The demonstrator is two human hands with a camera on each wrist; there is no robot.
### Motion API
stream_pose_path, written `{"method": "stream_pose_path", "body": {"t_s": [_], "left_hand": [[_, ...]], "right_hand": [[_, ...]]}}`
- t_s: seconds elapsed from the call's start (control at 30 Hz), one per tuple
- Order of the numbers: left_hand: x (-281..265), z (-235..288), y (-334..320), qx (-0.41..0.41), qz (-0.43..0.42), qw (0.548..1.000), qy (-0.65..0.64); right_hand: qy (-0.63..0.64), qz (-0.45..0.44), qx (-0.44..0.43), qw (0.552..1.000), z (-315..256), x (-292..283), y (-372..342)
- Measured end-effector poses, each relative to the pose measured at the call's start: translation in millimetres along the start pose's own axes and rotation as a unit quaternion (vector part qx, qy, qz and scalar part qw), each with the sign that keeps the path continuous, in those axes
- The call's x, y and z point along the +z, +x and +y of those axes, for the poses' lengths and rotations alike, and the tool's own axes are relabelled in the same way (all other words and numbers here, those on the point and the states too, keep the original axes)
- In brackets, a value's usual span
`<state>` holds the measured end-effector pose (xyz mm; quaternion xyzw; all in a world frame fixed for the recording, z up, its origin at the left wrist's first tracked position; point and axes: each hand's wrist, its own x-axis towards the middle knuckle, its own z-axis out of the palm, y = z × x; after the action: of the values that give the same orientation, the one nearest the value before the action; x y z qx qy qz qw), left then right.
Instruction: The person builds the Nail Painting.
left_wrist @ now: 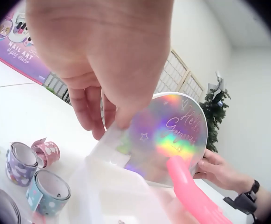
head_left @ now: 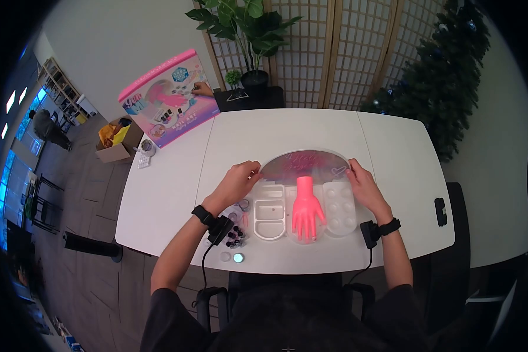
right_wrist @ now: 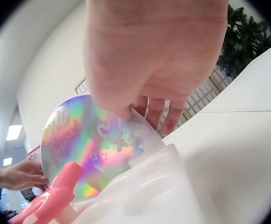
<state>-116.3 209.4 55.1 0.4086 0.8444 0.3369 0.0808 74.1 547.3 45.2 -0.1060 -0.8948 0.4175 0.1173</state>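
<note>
A round-topped iridescent panel [head_left: 302,164] [left_wrist: 168,135] [right_wrist: 86,140] with lettering and a heart stands at the back of a white tray set. My left hand [head_left: 237,185] [left_wrist: 102,51] pinches its left edge, thumb in front. At the right edge, my right hand [head_left: 366,188] [right_wrist: 156,51] grips it with the thumb on the front face and the fingers behind. A pink model hand [head_left: 306,208] [left_wrist: 189,186] [right_wrist: 51,198] lies in the middle, fingers toward me. Beside it are a compartment tray [head_left: 269,210] on the left and a tray with round wells [head_left: 339,208] on the right.
Patterned tape rolls [left_wrist: 48,191] and small dark-capped bottles [head_left: 236,236] lie left of the trays, with two small round pots [head_left: 238,257] near the front edge. A nail art box [head_left: 170,97] stands at the back left; a black object [head_left: 440,212] lies far right.
</note>
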Motion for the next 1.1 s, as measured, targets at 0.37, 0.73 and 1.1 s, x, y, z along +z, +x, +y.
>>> {"method": "stream_pose_path", "body": {"t_s": [0.37, 0.73, 1.1], "left_hand": [[5.5, -4.2, -9.8, 0.016, -0.024, 0.999, 0.028], [8.8, 2.3, -14.3, -0.015, -0.025, 0.996, 0.082], [-51.4, 22.9, -169.9, -0.139, 0.13, 0.972, -0.136]], "right_hand": [[-0.019, -0.032, 0.003, 0.999, 5.4, 1.5, -7.9], [-0.025, -0.038, 0.009, 0.999, 26.3, 10.4, -19.7], [-0.18, -0.024, 0.073, 0.981, -45.8, 8.6, -126.2]]}}
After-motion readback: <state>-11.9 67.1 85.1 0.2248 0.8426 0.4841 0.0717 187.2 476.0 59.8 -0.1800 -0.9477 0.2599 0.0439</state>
